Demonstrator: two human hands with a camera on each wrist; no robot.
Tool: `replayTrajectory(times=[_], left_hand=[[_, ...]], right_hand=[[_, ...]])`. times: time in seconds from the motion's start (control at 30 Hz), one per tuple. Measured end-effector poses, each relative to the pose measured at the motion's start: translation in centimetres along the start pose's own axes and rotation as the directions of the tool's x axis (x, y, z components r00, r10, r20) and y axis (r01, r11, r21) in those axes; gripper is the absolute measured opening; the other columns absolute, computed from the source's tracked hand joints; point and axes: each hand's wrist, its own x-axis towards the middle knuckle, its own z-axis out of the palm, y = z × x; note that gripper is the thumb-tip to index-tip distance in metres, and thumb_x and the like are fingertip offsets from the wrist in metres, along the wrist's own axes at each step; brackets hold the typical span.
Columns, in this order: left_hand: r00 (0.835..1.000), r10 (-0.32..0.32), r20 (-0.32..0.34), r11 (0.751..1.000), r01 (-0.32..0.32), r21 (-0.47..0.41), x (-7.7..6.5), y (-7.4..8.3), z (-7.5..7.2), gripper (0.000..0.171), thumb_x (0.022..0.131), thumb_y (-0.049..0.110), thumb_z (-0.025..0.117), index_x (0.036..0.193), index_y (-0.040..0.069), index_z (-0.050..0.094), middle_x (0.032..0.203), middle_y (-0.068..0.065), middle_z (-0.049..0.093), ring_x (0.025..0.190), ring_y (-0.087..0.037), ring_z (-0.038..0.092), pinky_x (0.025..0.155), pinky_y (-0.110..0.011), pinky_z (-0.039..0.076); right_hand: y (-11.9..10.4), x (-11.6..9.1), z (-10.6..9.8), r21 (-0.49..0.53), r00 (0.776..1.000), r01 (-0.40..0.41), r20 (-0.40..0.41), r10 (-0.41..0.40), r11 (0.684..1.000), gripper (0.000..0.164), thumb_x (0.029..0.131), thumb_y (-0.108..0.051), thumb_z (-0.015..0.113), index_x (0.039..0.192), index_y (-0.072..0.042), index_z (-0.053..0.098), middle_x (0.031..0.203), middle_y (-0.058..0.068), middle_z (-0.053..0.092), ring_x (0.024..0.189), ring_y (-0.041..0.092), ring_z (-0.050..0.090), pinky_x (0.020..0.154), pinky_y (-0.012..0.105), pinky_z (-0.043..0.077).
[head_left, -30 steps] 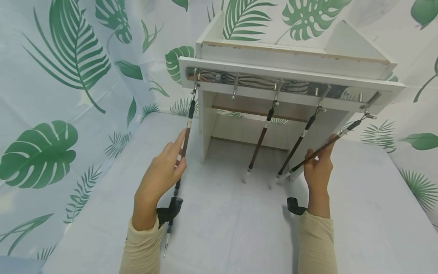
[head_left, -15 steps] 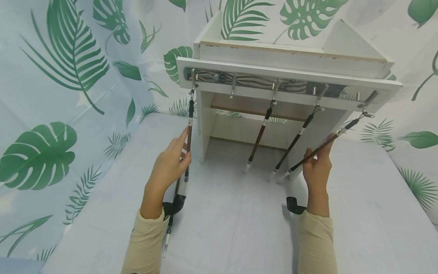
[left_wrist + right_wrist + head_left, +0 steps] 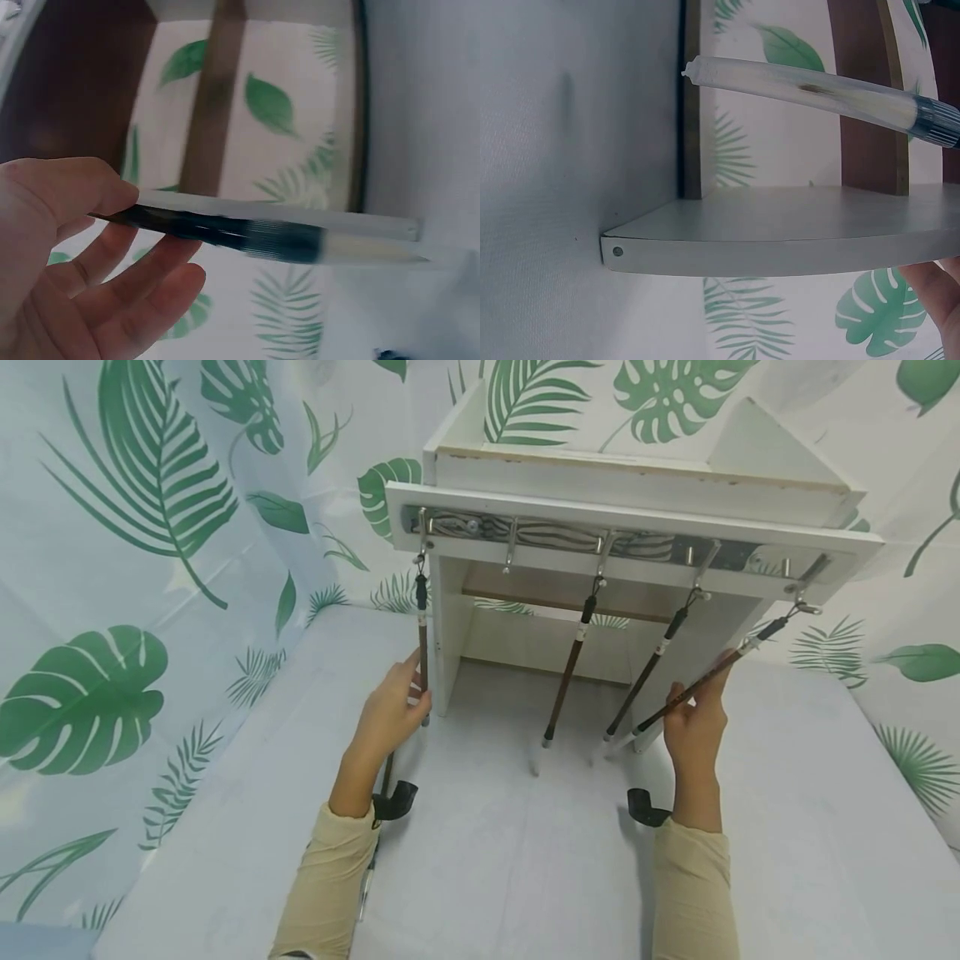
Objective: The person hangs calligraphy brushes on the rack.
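Note:
My left hand point(image 3: 390, 706) pinches the brown handle of a calligraphy brush point(image 3: 423, 652), which hangs by its loop from the leftmost hook. In the left wrist view, my thumb lies on that brush and its pale bristle tip point(image 3: 367, 249) points right. At the far right, my right hand point(image 3: 696, 718) holds another calligraphy brush point(image 3: 708, 679) between thumb and fingers, slanted and looped over the end hook. The right wrist view has a clear cap point(image 3: 780, 81) over pale bristles, with a few fingertips point(image 3: 936, 292) at the lower right edge.
A metal hook rail point(image 3: 558, 535) runs along the front of a white shelf unit point(image 3: 645, 489). Two more brushes, a middle one point(image 3: 567, 681) and one further right point(image 3: 647, 681), hang from it. One hook point(image 3: 512, 547) is bare. Another brush point(image 3: 366, 893) lies partly behind my left forearm.
My left hand has moved right and a little up with its brush, which now hangs nearly straight beside the shelf's left side. My right hand has stayed almost still.

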Motion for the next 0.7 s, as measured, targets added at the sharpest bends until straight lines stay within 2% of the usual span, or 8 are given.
replayTrajectory(times=[0.17,0.27,0.37,0.53,0.7], left_hand=[[0.999,-0.033,0.042,0.999,0.033,-0.013,0.1,-0.7,1.3,0.056,0.086,0.009,0.056,0.138,0.003,0.035,0.097,-0.013,0.057,0.088,-0.024,0.065,0.066,-0.036,0.055],[0.996,-0.052,0.070,0.998,0.053,-0.016,0.2,-1.0,1.7,0.056,0.087,0.011,0.056,0.138,0.002,0.035,0.098,-0.014,0.057,0.090,-0.025,0.065,0.069,-0.037,0.055],[0.988,-0.088,0.127,0.996,0.091,-0.017,0.2,-1.3,1.6,0.056,0.088,0.014,0.056,0.138,0.001,0.035,0.101,-0.014,0.058,0.094,-0.026,0.064,0.074,-0.039,0.054],[0.955,-0.142,0.259,0.988,0.152,-0.020,0.2,-2.0,1.1,0.062,0.088,0.019,0.056,0.142,0.003,0.029,0.109,-0.014,0.061,0.101,-0.026,0.061,0.082,-0.041,0.052],[0.904,-0.183,0.386,0.981,0.193,0.011,0.0,-2.9,0.4,0.063,0.090,0.022,0.055,0.144,0.007,0.026,0.115,-0.015,0.061,0.104,-0.029,0.058,0.086,-0.044,0.050]], right_hand=[[0.1,0.0,0.0,-0.013,1.000,0.013,-0.002,-0.013,1.000,0.072,0.090,-0.001,0.042,0.147,-0.019,0.003,0.137,0.020,0.043,0.110,0.045,0.053,0.082,0.056,0.049],[0.2,0.1,0.1,-0.017,1.000,0.021,-0.005,-0.021,1.000,0.072,0.090,-0.001,0.042,0.147,-0.019,0.003,0.137,0.020,0.043,0.110,0.045,0.053,0.082,0.057,0.048],[0.2,0.1,0.1,-0.014,1.000,0.020,-0.005,-0.020,1.000,0.072,0.090,0.000,0.042,0.147,-0.019,0.003,0.137,0.020,0.043,0.109,0.045,0.053,0.082,0.057,0.048],[0.2,0.1,0.1,-0.015,1.000,0.024,-0.005,-0.024,1.000,0.071,0.090,0.000,0.042,0.147,-0.018,0.003,0.137,0.021,0.043,0.107,0.046,0.054,0.081,0.058,0.048],[0.2,0.1,0.1,-0.017,0.999,0.033,-0.006,-0.033,0.999,0.071,0.090,0.001,0.042,0.147,-0.018,0.003,0.136,0.021,0.044,0.107,0.046,0.054,0.080,0.058,0.049]])
